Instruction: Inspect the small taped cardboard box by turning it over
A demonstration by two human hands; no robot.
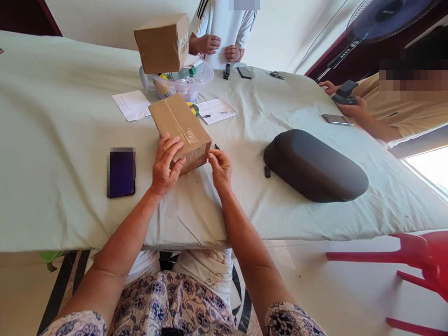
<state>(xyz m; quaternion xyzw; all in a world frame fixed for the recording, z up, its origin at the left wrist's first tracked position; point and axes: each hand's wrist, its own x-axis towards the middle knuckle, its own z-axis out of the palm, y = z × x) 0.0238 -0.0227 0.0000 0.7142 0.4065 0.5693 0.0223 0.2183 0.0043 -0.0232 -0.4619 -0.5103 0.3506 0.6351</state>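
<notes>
Your left hand [165,165] lies across the box [182,123], fingers apart on its top and thumb near the edge closest to you. Your right hand [220,168] is at the box's near right corner, thumb and forefinger drawn together; you cannot tell from here whether they pinch anything. The box is plain brown cardboard, its top closed, with clear tape running along the seam and dark print toward your right hand. It sits on the cloth [70,186] between your hands.

Just past your right fingertips is a small dark thing [217,147], partly hidden. Directly beyond the box, a yellow-green roll [193,109] touches or nearly touches it, and behind that a bowl [189,88] bears a carton [159,49]. One sheet [131,105] lies beyond your left hand, another [213,106] with a pen [207,115] beyond your right. A phone [122,172] lies left of your left hand; a black case [315,165] takes up the space right of your right.
</notes>
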